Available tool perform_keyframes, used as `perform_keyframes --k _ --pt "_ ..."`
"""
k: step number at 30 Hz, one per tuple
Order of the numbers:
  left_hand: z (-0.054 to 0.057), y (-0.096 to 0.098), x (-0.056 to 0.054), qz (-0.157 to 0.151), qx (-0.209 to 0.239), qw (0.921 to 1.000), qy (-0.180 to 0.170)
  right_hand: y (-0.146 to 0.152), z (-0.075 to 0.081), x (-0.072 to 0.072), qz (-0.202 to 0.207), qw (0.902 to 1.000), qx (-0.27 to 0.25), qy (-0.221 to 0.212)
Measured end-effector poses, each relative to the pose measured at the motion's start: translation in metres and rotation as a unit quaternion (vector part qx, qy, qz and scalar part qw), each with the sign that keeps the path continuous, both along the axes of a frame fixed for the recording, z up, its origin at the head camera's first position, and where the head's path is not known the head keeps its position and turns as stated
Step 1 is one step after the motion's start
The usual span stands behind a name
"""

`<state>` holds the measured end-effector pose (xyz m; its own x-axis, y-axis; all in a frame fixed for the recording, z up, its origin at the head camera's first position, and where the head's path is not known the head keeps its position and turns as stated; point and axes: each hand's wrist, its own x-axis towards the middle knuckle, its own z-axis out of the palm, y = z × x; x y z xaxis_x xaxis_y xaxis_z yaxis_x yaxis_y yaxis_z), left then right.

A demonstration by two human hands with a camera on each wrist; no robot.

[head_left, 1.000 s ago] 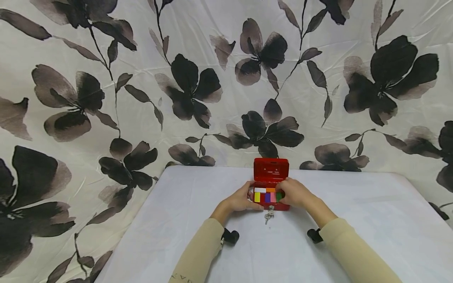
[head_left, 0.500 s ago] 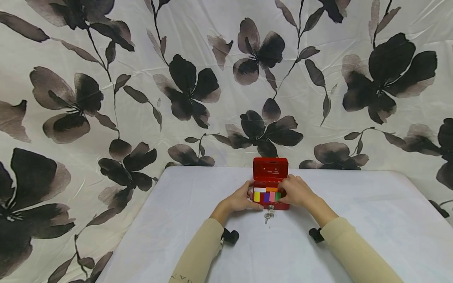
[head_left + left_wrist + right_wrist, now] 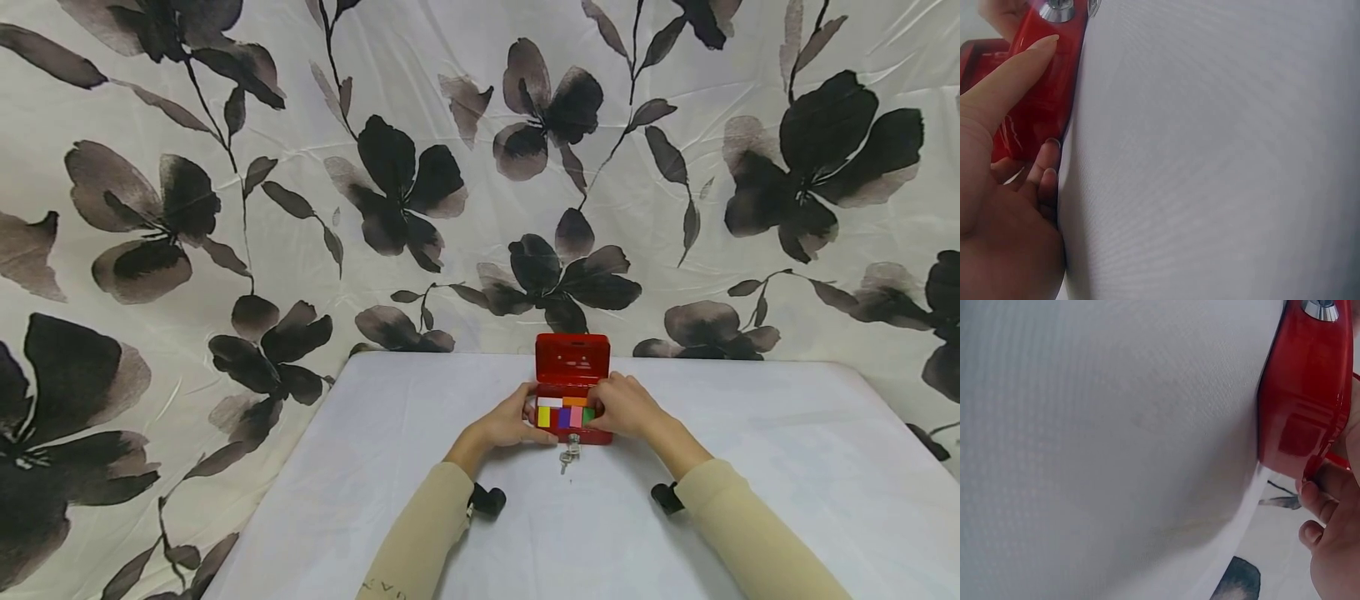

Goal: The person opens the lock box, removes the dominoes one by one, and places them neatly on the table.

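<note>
A small red cash box (image 3: 572, 343) stands near the table's far edge, its lid raised. Coloured blocks fill the inside: white (image 3: 550, 402), orange (image 3: 574, 402), yellow (image 3: 543, 417), purple (image 3: 564, 417), pink (image 3: 576, 417) and green, with some red between. My left hand (image 3: 510, 423) grips the box's left end. In the left wrist view its thumb (image 3: 1022, 69) lies across the front, the other fingers curled at the side. My right hand (image 3: 630, 408) reaches over the right end and pinches the green block (image 3: 588, 413); its fingertips inside are partly hidden.
Keys (image 3: 567, 458) hang from the lock on the box front. White cloth covers the table (image 3: 585, 542), and a flower-printed curtain (image 3: 480, 200) hangs right behind it. Each wrist carries a black camera mount, such as the left mount (image 3: 489, 502).
My right fingers have shifted slightly outward at the box's right end, so more of the green block shows than a second ago. My left hand keeps its hold on the box.
</note>
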<state>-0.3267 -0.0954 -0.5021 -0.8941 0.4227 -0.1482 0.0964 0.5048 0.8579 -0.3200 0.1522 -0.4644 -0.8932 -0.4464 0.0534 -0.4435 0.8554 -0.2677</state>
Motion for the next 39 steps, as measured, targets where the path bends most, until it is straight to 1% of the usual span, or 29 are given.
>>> perform_keyframes --k 4,10,15,18,22,28,39 --pt "0.001 0.0 0.002 -0.001 -0.001 1.0 0.002 0.003 0.0 0.0 0.003 0.9998 -0.019 -0.011" --pt "0.002 -0.001 0.003 -0.002 -0.002 1.0 0.002 0.008 0.001 0.0 -0.003 0.9952 -0.084 -0.049" --pt "0.002 -0.002 0.002 -0.002 0.0 1.0 0.003 0.013 0.002 0.0 -0.003 0.985 -0.154 -0.079" --pt "0.002 -0.002 0.002 -0.004 0.001 1.0 0.004 0.017 0.001 0.001 -0.001 0.9778 -0.192 -0.084" --pt "0.002 -0.002 0.002 -0.004 0.003 1.0 0.003 0.021 0.0 0.004 -0.004 0.9711 -0.223 -0.085" --pt "0.003 -0.003 0.002 0.001 0.003 1.0 -0.001 0.026 0.004 0.007 -0.006 0.968 -0.238 -0.078" --pt "0.004 0.0 0.003 0.005 0.003 1.0 -0.001 0.044 0.01 0.011 -0.018 0.9701 -0.234 -0.062"
